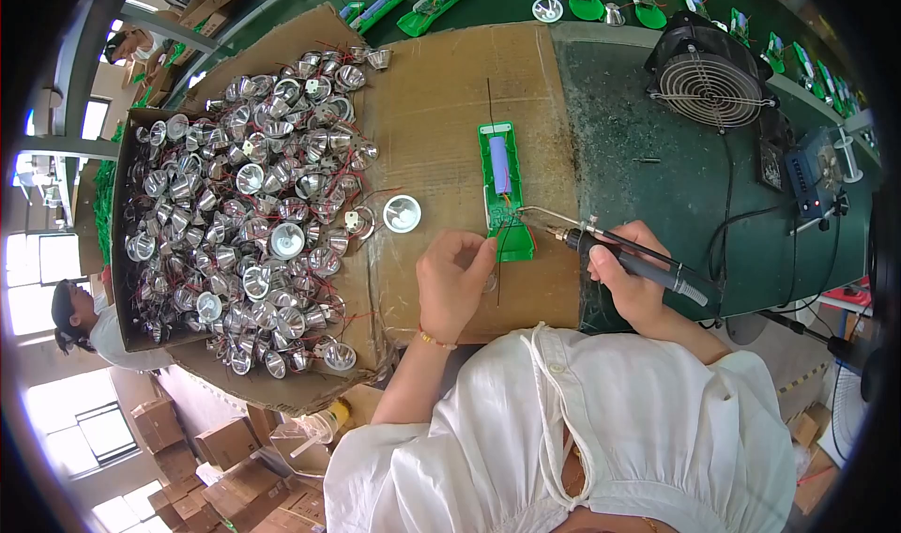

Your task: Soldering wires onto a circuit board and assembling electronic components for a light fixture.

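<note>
A green plastic housing (502, 172) with a purple cylindrical cell and a small circuit board lies on a cardboard sheet (441, 111). My right hand (631, 275) grips a black soldering iron (615, 250); its metal tip touches the board at the housing's near end. My left hand (455, 275) pinches a thin dark wire by the same end of the housing, fingers closed on it. A single silver reflector cup (402, 213) sits on the cardboard just left of the housing.
A big heap of silver reflector cups with red wires (253, 205) fills a cardboard tray at the left. A black desk fan (709, 73) and a blue soldering station (812, 172) stand on the green bench at right. More green housings (436, 3) lie along the far edge.
</note>
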A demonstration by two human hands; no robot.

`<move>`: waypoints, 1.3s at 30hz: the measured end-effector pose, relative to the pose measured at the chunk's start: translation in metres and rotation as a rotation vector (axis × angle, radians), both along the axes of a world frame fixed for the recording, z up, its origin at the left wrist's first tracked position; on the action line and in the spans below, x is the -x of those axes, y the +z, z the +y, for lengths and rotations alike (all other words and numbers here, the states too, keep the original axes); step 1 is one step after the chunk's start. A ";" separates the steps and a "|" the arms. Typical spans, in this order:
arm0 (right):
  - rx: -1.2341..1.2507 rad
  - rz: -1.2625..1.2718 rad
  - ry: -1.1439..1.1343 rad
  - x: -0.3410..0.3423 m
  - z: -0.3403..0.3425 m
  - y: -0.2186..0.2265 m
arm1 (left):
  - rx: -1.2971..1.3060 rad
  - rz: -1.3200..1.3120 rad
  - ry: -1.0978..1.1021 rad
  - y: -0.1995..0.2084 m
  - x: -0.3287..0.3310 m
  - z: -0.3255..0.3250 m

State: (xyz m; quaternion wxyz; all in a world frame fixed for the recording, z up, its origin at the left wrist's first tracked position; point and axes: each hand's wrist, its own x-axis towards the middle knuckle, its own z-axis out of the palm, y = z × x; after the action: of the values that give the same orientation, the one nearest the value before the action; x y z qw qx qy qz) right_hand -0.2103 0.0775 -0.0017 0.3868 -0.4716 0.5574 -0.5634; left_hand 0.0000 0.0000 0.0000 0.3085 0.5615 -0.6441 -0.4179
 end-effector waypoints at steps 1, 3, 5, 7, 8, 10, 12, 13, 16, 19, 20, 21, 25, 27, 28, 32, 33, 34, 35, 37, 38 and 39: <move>0.003 0.021 0.001 0.000 0.000 -0.001 | 0.011 -0.004 0.000 -0.001 0.000 0.000; 0.004 0.043 0.004 -0.001 0.000 -0.002 | 0.021 -0.006 0.001 0.000 0.003 0.002; 0.015 -0.079 -0.075 -0.004 -0.002 -0.001 | 0.061 -0.021 0.018 0.003 0.007 0.004; 0.005 -0.064 -0.065 -0.005 -0.003 -0.001 | 0.079 -0.027 0.035 0.002 0.009 0.006; -0.006 -0.047 -0.056 -0.006 -0.003 -0.001 | 0.098 -0.032 0.051 0.002 0.010 0.006; -0.014 -0.089 -0.058 -0.008 -0.006 0.000 | 0.107 -0.029 0.057 0.001 0.011 0.007; -0.021 -0.133 -0.059 -0.010 -0.008 0.000 | 0.117 -0.028 0.065 0.001 0.012 0.006; -0.029 -0.150 -0.057 -0.011 -0.009 0.000 | 0.105 -0.028 0.067 0.001 0.012 0.005; -0.053 -0.157 -0.033 -0.011 -0.011 -0.001 | 0.070 -0.034 0.070 0.000 0.011 0.004; -0.087 -0.172 -0.015 -0.010 -0.011 -0.003 | 0.015 -0.016 0.077 -0.002 0.010 0.003; -0.106 -0.197 -0.019 -0.011 -0.011 -0.003 | -0.017 0.010 0.082 -0.003 0.009 0.003; -0.104 -0.198 -0.020 -0.011 -0.011 -0.002 | -0.015 0.009 0.081 -0.003 0.009 0.002; -0.170 -0.357 -0.084 -0.013 -0.013 0.001 | -0.017 0.001 0.078 -0.002 0.009 0.001; -0.173 -0.382 -0.083 -0.012 -0.012 0.002 | -0.024 0.001 0.077 -0.001 0.009 0.000; -0.151 -0.357 -0.092 -0.012 -0.011 0.004 | -0.035 0.006 0.079 -0.002 0.009 0.000; -0.120 -0.343 -0.078 -0.013 -0.011 0.004 | -0.057 0.022 0.085 -0.004 0.007 0.000; -0.119 -0.345 -0.079 -0.013 -0.011 0.003 | -0.057 0.021 0.084 -0.003 0.007 0.001; -0.116 -0.315 -0.069 -0.013 -0.010 0.002 | -0.063 0.022 0.087 -0.002 0.008 0.001; -0.114 -0.285 -0.060 -0.014 -0.009 0.000 | -0.071 0.023 0.090 -0.002 0.008 0.002; -0.108 -0.272 -0.051 -0.012 -0.008 -0.003 | -0.071 0.013 0.083 -0.003 0.008 0.002; -0.103 -0.258 -0.041 -0.012 -0.007 -0.004 | -0.072 0.004 0.078 -0.004 0.008 0.002; -0.101 -0.259 -0.042 -0.012 -0.007 -0.004 | -0.071 0.003 0.077 -0.003 0.008 0.002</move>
State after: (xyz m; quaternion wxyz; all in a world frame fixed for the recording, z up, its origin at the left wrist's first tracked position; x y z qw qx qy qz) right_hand -0.1986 0.0706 -0.0055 0.4670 -0.3628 0.5402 -0.5987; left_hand -0.0079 0.0024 -0.0029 0.3052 0.5958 -0.6063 -0.4292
